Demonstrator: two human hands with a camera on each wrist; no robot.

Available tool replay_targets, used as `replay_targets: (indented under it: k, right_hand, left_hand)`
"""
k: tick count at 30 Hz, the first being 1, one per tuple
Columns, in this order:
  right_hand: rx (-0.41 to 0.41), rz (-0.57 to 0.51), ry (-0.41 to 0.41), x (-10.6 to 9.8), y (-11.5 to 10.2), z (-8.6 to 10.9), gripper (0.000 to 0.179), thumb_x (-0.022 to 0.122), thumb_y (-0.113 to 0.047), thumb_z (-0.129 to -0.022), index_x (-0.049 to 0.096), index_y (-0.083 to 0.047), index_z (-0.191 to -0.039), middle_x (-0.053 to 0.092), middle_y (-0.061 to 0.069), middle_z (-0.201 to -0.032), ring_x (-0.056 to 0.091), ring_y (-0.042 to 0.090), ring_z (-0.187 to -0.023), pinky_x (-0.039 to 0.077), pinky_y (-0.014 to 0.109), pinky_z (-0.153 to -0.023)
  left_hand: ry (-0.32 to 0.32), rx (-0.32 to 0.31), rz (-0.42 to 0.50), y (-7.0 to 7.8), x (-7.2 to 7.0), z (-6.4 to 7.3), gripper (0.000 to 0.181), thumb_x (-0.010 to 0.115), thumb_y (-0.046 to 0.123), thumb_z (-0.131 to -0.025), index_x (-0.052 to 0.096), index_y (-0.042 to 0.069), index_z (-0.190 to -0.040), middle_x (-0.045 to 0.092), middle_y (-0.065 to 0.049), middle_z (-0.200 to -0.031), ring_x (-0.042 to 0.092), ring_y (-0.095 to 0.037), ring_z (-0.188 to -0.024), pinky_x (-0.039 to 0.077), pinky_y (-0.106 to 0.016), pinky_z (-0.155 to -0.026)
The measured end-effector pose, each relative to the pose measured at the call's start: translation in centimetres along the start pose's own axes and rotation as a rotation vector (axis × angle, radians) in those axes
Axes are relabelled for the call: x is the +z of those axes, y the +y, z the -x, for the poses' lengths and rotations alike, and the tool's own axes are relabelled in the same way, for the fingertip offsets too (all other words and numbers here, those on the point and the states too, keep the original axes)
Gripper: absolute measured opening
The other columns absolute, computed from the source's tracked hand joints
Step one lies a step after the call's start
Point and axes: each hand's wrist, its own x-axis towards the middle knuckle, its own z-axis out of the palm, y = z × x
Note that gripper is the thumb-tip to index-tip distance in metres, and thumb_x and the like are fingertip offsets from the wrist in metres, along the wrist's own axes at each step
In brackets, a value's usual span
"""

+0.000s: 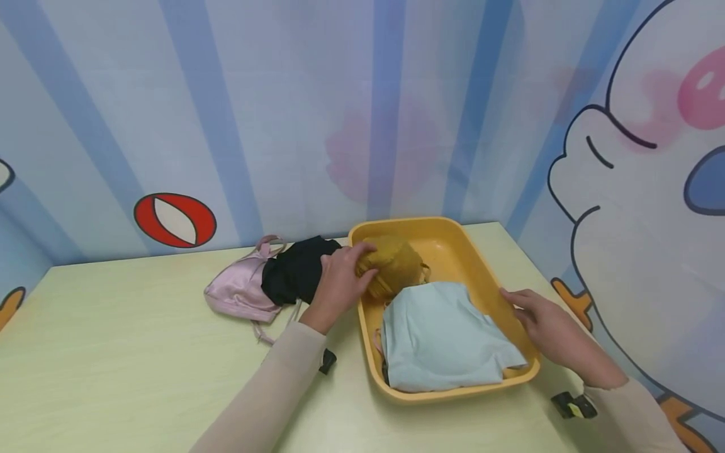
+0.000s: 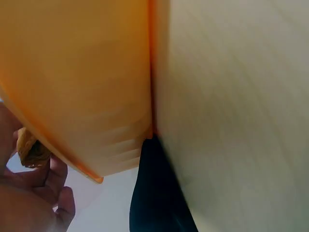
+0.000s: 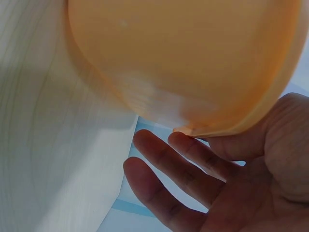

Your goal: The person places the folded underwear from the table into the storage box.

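My left hand [image 1: 342, 277] reaches over the left rim of a yellow plastic tray [image 1: 480, 264] and grips a bunched mustard-yellow cloth bundle [image 1: 396, 261]. In the left wrist view, a fold of the mustard cloth [image 2: 32, 150] shows between the fingers. A folded pale blue cloth [image 1: 447, 336] lies in the near part of the tray, in front of the bundle. On the right side, my right hand [image 1: 546, 324] holds the tray's rim between thumb and forefinger. Its other fingers [image 3: 159, 191] extend loosely below the rim in the right wrist view.
Left of the tray, a shiny pink drawstring bag [image 1: 240, 286] and a black cloth [image 1: 297, 267] lie together on the pale wooden table [image 1: 141, 352]. A printed curtain wall [image 1: 294, 113] stands right behind the table and along its right side.
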Motion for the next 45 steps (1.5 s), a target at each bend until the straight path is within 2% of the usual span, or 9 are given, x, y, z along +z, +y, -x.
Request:
replay_targets:
  k: [6,11,15,19,22,26,32,38,45]
  right_hand:
    - [0.025,0.008,-0.003,0.1,0.0,-0.1,0.042,0.053,0.003,-0.093,0.049,0.002,-0.134,0.056,0.021,-0.121,0.058,0.038,-0.102,0.050,0.043,-0.072]
    - [0.042,0.011,-0.009,0.1,0.0,-0.2,0.042,0.054,0.003,-0.092,0.049,0.002,-0.134,0.056,0.021,-0.120,0.058,0.037,-0.102,0.051,0.044,-0.073]
    - [0.032,0.006,-0.009,0.1,0.0,-0.2,0.042,0.053,0.003,-0.092,0.049,0.002,-0.134,0.056,0.021,-0.121,0.059,0.035,-0.100,0.050,0.040,-0.069]
    - [0.026,0.003,-0.012,0.0,-0.1,-0.2,0.042,0.053,0.004,-0.092,0.049,0.002,-0.134,0.056,0.021,-0.121,0.060,0.034,-0.098,0.049,0.037,-0.067]
    - [0.029,0.005,-0.015,0.0,-0.1,-0.2,0.042,0.053,0.003,-0.093,0.049,0.002,-0.134,0.056,0.021,-0.121,0.059,0.034,-0.099,0.049,0.038,-0.067]
    - [0.025,0.013,-0.019,0.0,0.0,-0.1,0.041,0.052,0.002,-0.094,0.049,0.002,-0.135,0.056,0.020,-0.121,0.060,0.033,-0.098,0.048,0.037,-0.066]
    - [0.000,0.023,-0.012,-0.1,0.1,0.0,0.040,0.052,0.000,-0.094,0.050,0.002,-0.134,0.056,0.020,-0.122,0.061,0.031,-0.095,0.047,0.034,-0.063]
    - [-0.006,0.007,-0.009,-0.2,0.0,-0.1,0.040,0.052,0.001,-0.094,0.049,0.002,-0.134,0.057,0.020,-0.120,0.061,0.031,-0.094,0.046,0.032,-0.061]
    - [-0.006,0.013,-0.003,0.0,-0.3,-0.1,0.039,0.053,0.002,-0.093,0.050,0.003,-0.133,0.058,0.021,-0.118,0.060,0.035,-0.097,0.048,0.036,-0.065]
  left_hand:
    - [-0.163,-0.006,-0.087,-0.1,0.3,-0.4,0.046,0.070,0.035,-0.086,0.060,0.021,-0.129,0.055,-0.006,-0.121,0.047,-0.025,-0.105,0.026,-0.042,-0.078]
    - [-0.317,0.009,-0.145,0.0,0.3,-0.6,0.046,0.063,0.038,-0.091,0.056,0.022,-0.134,0.051,-0.004,-0.119,0.041,-0.021,-0.104,0.024,-0.041,-0.078]
    - [-0.422,0.007,-0.089,0.1,0.2,-0.7,0.041,0.054,0.032,-0.097,0.052,0.022,-0.137,0.060,0.001,-0.120,0.043,-0.020,-0.103,0.023,-0.043,-0.081]
    - [-0.487,-0.001,-0.021,0.1,0.1,-0.7,0.040,0.043,0.026,-0.102,0.046,0.024,-0.141,0.060,0.005,-0.124,0.043,-0.020,-0.115,0.021,-0.045,-0.086]
    - [-0.484,-0.001,0.005,0.1,-0.1,-0.8,0.039,0.038,0.025,-0.103,0.045,0.025,-0.142,0.056,0.005,-0.129,0.039,-0.020,-0.124,0.019,-0.046,-0.089]
    - [-0.422,0.001,0.043,-0.1,-0.7,-0.8,0.038,0.039,0.021,-0.103,0.048,0.020,-0.140,0.057,0.002,-0.128,0.037,-0.022,-0.127,0.018,-0.046,-0.092]
    - [-0.334,0.008,0.049,-1.0,-2.9,-0.6,0.039,0.040,0.021,-0.102,0.047,0.018,-0.140,0.052,0.000,-0.134,0.036,-0.022,-0.128,0.019,-0.048,-0.092]
    - [-0.282,0.015,0.026,-3.0,-5.6,0.5,0.040,0.042,0.022,-0.101,0.046,0.018,-0.140,0.051,-0.002,-0.136,0.038,-0.028,-0.125,0.023,-0.053,-0.090]
    - [-0.252,-0.085,-0.080,-6.0,-8.3,2.7,0.045,0.051,0.024,-0.097,0.046,0.016,-0.140,0.049,-0.009,-0.137,0.036,-0.032,-0.123,0.020,-0.059,-0.096]
